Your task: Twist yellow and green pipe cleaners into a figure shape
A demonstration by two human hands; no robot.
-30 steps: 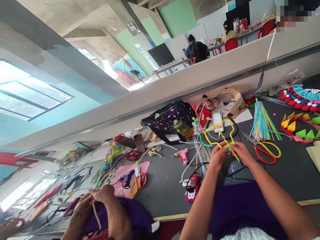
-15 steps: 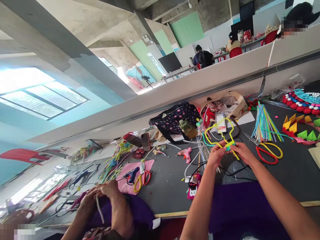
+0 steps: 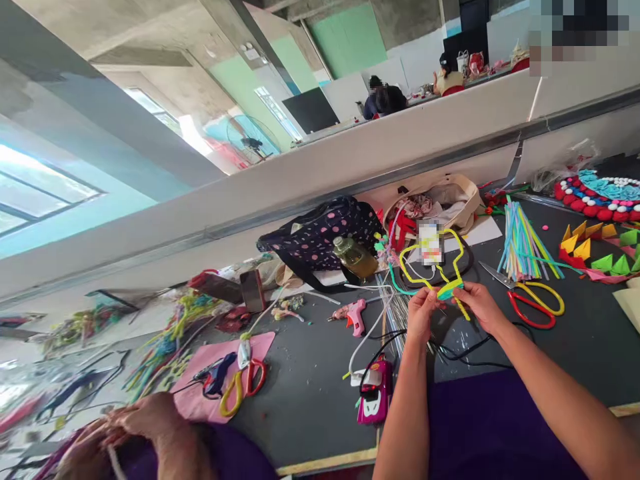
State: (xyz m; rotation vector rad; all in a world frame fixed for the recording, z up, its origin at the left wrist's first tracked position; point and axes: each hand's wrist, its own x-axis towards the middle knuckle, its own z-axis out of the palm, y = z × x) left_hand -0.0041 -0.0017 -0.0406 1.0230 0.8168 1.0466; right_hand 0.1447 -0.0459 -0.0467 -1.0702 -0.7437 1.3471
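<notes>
Green strip [image 3: 450, 289] on yellow wire outline [image 3: 461, 251] is pinched at its ends by left hand [image 3: 423, 313] and right hand [image 3: 481, 307], fingers curled, above dark table [image 3: 300, 387]; both forearms [image 3: 409, 400] are stretched forward, angled inward.

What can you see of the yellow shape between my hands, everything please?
The yellow shape is a thin, bent outline, seemingly fuzzy craft wire. A wide, wavy loop rises beyond the fingers, with a strand inside, and a short tail sticks out below. A green strip crosses its base, where the left hand and right hand hold it up over the dark table.
</notes>
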